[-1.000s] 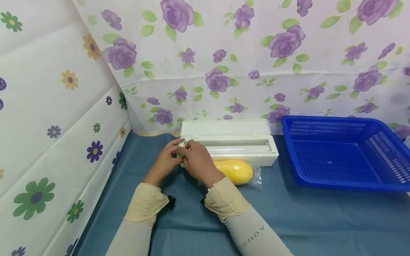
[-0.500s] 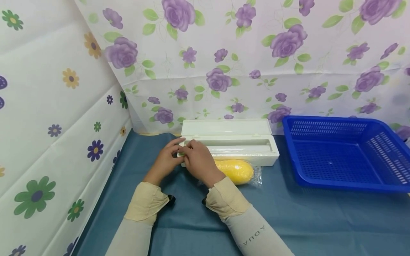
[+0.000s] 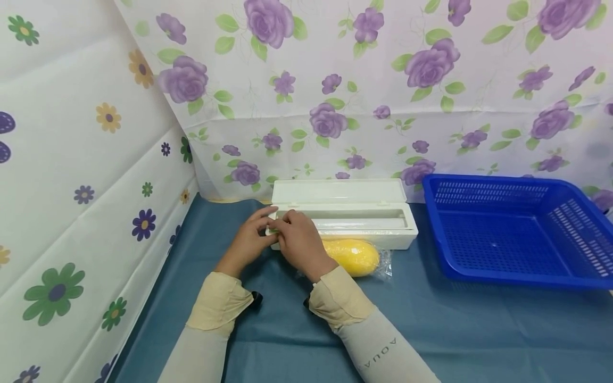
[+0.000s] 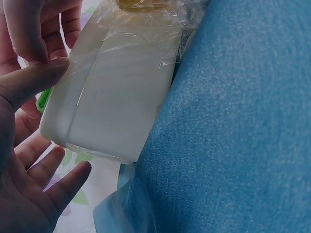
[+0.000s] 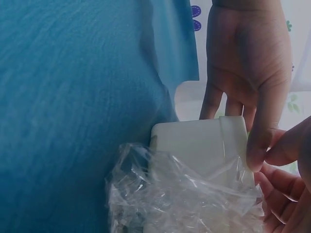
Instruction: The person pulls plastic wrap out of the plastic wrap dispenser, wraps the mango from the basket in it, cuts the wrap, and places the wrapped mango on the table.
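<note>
A long white cling film box stands with its lid raised, a whitish roll lying inside. At its left end, my left hand grips the corner, thumb on the front rim and fingers round the end. My right hand bends over the same corner, its fingertips touching the left thumb. A small green piece shows behind the rim, below the left thumb. What the right fingertips hold is hidden; I cannot tell. A yellow oblong thing in clear plastic lies before the box, partly behind the right hand.
A blue slotted basket stands right of the box. Blue-grey cloth covers the table. A flowered sheet rises close behind the box, and another patterned sheet slopes along the left.
The right fingers have shifted very slightly at the box's left corner. The box, the yellow thing and the basket keep their places; the head view has drifted a little.
</note>
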`<act>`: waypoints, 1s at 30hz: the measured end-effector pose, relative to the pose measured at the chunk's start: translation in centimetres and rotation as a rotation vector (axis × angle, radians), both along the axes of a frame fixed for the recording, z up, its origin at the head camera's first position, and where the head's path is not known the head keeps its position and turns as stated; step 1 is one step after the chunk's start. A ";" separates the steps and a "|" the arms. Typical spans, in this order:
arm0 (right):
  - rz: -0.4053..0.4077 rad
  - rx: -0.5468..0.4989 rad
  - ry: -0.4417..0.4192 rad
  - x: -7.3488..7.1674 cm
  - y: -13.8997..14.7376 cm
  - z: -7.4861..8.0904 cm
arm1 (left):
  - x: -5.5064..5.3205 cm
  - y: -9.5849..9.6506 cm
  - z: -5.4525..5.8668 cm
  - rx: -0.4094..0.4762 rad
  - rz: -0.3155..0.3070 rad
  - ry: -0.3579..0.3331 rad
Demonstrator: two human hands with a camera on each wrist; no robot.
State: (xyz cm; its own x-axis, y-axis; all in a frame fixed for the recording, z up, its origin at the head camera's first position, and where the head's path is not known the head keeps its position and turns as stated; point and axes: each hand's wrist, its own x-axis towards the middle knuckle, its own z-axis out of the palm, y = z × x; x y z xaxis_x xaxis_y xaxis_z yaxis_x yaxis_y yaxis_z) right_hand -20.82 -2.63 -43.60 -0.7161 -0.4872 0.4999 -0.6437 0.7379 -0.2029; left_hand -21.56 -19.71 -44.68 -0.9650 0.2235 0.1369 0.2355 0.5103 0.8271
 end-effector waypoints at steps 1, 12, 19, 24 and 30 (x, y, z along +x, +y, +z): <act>-0.005 -0.001 0.003 0.0 0.0 -0.1 | 0.0 0.0 0.0 -0.003 0.000 0.001; -0.022 -0.005 0.005 0.1 -0.1 -0.2 | -0.1 0.0 -0.1 -0.019 -0.004 0.022; -0.019 -0.007 0.032 0.0 0.0 -0.3 | -0.1 0.1 0.1 -0.009 -0.011 0.037; -0.036 -0.011 0.025 0.0 -0.2 -0.4 | -0.1 0.1 0.1 -0.009 -0.012 0.033; -0.068 -0.003 0.009 0.2 -0.3 -0.4 | 0.0 0.0 0.0 -0.006 -0.010 0.020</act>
State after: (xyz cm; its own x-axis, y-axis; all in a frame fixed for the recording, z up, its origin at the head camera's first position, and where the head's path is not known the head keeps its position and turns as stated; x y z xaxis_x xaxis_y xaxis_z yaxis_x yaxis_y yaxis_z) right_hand -20.61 -2.93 -44.02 -0.7431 -0.4362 0.5075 -0.5939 0.7794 -0.1996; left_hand -21.60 -19.68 -44.69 -0.9599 0.2340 0.1547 0.2571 0.5132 0.8189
